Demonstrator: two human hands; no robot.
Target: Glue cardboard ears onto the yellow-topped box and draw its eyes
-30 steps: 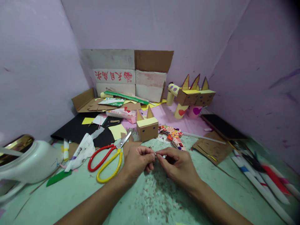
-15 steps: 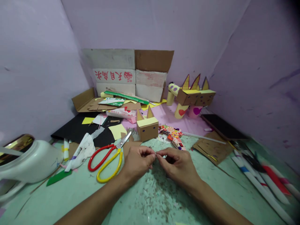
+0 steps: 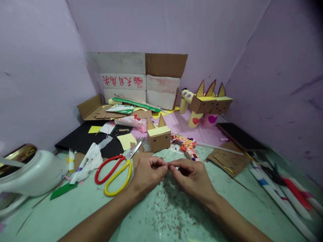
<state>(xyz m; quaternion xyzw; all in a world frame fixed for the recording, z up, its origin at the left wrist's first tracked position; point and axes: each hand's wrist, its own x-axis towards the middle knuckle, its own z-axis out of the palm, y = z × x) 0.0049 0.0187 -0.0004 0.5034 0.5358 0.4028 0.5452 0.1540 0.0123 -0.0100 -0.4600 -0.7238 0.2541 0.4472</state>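
Note:
My left hand point(image 3: 150, 173) and my right hand point(image 3: 191, 176) meet fingertip to fingertip above the green tabletop point(image 3: 141, 218). Both are closed in a pinch; whatever lies between the fingers is too small to name. Just beyond them stands a small cardboard box point(image 3: 158, 139) with two pointed ears, a pale yellow top and dark eye dots. Scissors point(image 3: 128, 156) with one red and one yellow handle lie left of my left hand, blades pointing away. A colourful patterned piece point(image 3: 185, 144) rests beyond my right hand. Small scraps point(image 3: 169, 208) are scattered under the hands.
Finished-looking cardboard animals point(image 3: 211, 104) on paper-roll legs stand at the back right. An opened carton point(image 3: 126, 80) leans on the wall. A white watering-can-like vessel point(image 3: 37, 174) sits at left. Several markers point(image 3: 272, 191) lie at right. A black sheet point(image 3: 83, 137) holds paper pieces.
My fingertips have shifted very slightly against each other, and the tiny pale speck between them no longer shows. Everything else stays in place.

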